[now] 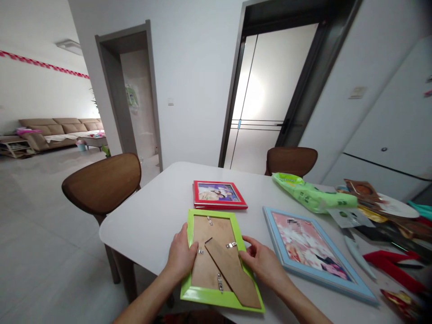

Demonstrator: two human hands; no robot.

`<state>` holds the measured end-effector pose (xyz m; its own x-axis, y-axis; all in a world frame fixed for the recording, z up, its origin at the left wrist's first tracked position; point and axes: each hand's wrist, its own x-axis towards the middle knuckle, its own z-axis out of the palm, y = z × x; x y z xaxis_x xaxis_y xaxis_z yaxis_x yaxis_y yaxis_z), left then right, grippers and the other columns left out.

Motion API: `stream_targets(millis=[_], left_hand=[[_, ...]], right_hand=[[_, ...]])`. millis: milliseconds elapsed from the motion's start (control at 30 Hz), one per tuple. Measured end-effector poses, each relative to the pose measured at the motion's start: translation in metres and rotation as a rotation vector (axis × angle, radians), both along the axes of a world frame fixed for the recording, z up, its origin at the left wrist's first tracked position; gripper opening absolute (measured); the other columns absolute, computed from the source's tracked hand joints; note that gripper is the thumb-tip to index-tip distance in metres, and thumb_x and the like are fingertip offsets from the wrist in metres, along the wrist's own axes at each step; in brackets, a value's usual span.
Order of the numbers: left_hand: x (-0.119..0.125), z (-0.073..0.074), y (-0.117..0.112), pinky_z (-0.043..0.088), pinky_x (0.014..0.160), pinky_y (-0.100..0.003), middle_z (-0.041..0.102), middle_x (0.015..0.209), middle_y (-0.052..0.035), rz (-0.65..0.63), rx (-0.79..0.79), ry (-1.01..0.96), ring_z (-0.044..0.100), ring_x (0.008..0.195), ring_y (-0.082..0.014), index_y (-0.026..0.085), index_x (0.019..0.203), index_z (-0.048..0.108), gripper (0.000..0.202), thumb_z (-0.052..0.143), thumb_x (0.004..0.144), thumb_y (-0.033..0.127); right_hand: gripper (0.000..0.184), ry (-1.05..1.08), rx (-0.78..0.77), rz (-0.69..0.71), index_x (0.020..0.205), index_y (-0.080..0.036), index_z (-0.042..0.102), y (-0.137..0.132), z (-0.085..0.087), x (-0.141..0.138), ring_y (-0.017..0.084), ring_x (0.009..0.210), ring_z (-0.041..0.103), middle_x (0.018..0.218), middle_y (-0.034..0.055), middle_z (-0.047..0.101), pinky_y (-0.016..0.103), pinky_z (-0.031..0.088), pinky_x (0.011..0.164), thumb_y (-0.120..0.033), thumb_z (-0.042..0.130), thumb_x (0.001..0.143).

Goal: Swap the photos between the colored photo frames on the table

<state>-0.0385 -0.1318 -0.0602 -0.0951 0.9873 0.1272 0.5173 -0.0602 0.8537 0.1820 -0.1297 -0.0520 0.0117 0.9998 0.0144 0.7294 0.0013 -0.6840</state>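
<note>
The bare left hand [181, 253] is gripping the left border of a lime-green, glossy rectangular picture frame [218, 261], its thumb pressing on the face turned up. The bare right hand [261, 261] is holding the opposite border, thumb on top. The frame is showing its back at the near edge of a white, smooth-topped table [145, 220]; whether it is resting on the top cannot be told. A tan board backing [219, 227] is filling the border, with small silver metal clips [220, 282] sitting around it and a brown, flat support leg [232, 276] lying slantwise across it. A red, glossy picture frame [244, 206] is lying just beyond, picture up. A light-blue, rectangular picture frame [282, 252] is lying beside the right hand. Behind that, a pale-green, soft plastic packet [313, 193] is resting on the table.
</note>
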Motion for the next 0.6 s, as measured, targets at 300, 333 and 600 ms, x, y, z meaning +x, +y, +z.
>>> stream_targets(millis=[300, 333, 600], left_hand=[[-0.001, -0.008, -0.003, 0.027, 0.095, -0.032, 0.047, 0.119, -0.0115, -0.012, 0.054, 0.276, 0.039, 0.110, -0.0225, 0.008, 0.118, 0.041, 0.049, 0.044, 0.069, 0.016], [-0.001, -0.009, -0.004, 0.026, 0.096, -0.032, 0.045, 0.121, -0.0120, -0.016, 0.058, 0.287, 0.038, 0.111, -0.0224, 0.007, 0.118, 0.040, 0.051, 0.044, 0.068, 0.016], [-0.006, -0.012, -0.009, 0.023, 0.101, -0.030, 0.038, 0.128, -0.0139, -0.089, 0.105, 0.309, 0.033, 0.118, -0.0202, 0.003, 0.122, 0.037, 0.060, 0.043, 0.062, 0.011]], right_hand=[[0.040, -0.274, 0.012, 0.045, 0.104, -0.014, 0.054, 0.000, 0.003, -0.003, 0.017, 0.063, 0.055, 0.069, 0.0049, 0.061, 0.025, 0.036, 0.056, -0.031, 0.045, 0.068], [0.041, -0.297, 0.036, 0.047, 0.105, -0.014, 0.053, 0.001, 0.003, -0.004, 0.018, 0.067, 0.055, 0.075, 0.0061, 0.062, 0.026, 0.037, 0.059, -0.031, 0.045, 0.068], [0.033, -0.333, 0.200, 0.156, 0.095, -0.015, 0.061, 0.009, 0.001, -0.015, 0.018, 0.101, 0.047, 0.110, 0.0106, 0.050, 0.027, 0.033, 0.089, -0.017, 0.043, 0.067]])
